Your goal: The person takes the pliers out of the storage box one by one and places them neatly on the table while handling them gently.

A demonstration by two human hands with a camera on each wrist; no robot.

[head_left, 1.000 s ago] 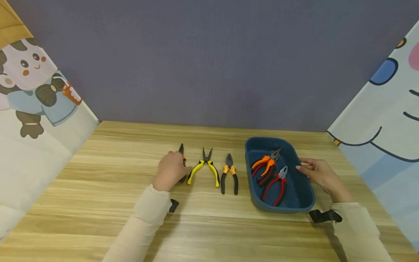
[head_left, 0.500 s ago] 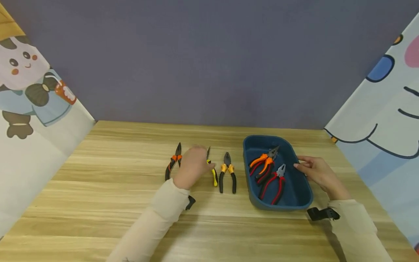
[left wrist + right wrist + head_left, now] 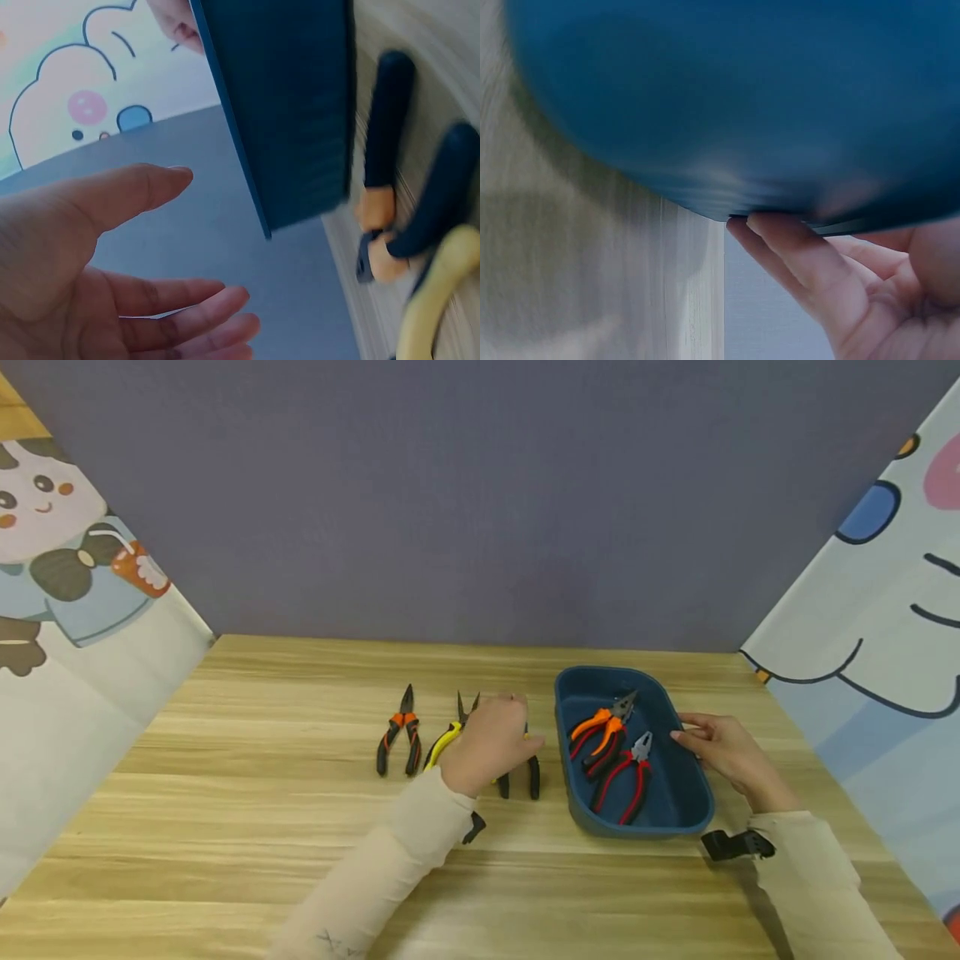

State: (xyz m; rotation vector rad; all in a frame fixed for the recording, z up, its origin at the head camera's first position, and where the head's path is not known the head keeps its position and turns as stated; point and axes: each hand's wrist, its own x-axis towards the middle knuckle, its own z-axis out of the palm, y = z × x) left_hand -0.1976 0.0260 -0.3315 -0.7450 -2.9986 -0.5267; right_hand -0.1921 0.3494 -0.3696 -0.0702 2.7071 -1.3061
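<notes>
My left hand (image 3: 491,739) hovers over the row of pliers, its thumb and fingers apart with nothing between them in the left wrist view. It partly covers the yellow needle-nose pliers (image 3: 444,745) and most of the black-and-yellow pliers (image 3: 534,778), whose dark handles (image 3: 390,112) show in the left wrist view. Left of these lie orange-and-black pliers (image 3: 407,720). My right hand (image 3: 731,760) grips the right rim of the blue plastic bin (image 3: 693,777), thumb at the rim and fingers against the outer wall. Inside the bin lie orange-handled pliers (image 3: 603,727) and red-and-black pliers (image 3: 633,777).
A wooden table (image 3: 225,827) carries everything. Behind it rises a grey panel (image 3: 450,510), with cartoon-printed panels (image 3: 75,710) on both sides. A black camera strap (image 3: 738,845) sits on the right wrist.
My left hand has moved rightward from the orange-and-black pliers, past the yellow ones, toward the black-and-yellow pliers. The left pliers are uncovered now, their handles spread. The right hand keeps its grip.
</notes>
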